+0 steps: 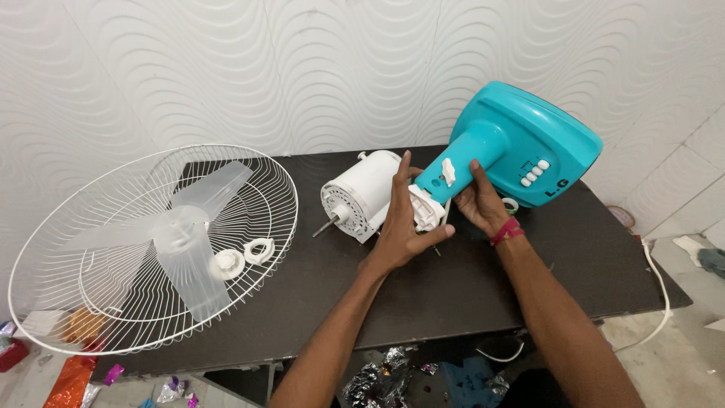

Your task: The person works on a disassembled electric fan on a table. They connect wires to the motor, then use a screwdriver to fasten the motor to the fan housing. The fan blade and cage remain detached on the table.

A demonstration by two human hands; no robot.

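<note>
Hands: left hand point(404, 227) pinching white plastic neck bracket point(424, 209), right hand point(477, 198) gripping teal plastic fan base point(521, 143) | white motor housing point(362, 193) attached | wire guard with blade point(155, 245) off, frame left

Bright, even light (edges bowed)

We hold a turquoise fan base point(529, 140) tilted above the dark table point(453, 287). Our right hand point(479, 200) grips its neck; our left hand point(400, 227) clasps the white joint beside the white motor point(362, 193). A wire fan guard point(151, 249) cradles a clear blade point(189, 234).
</note>
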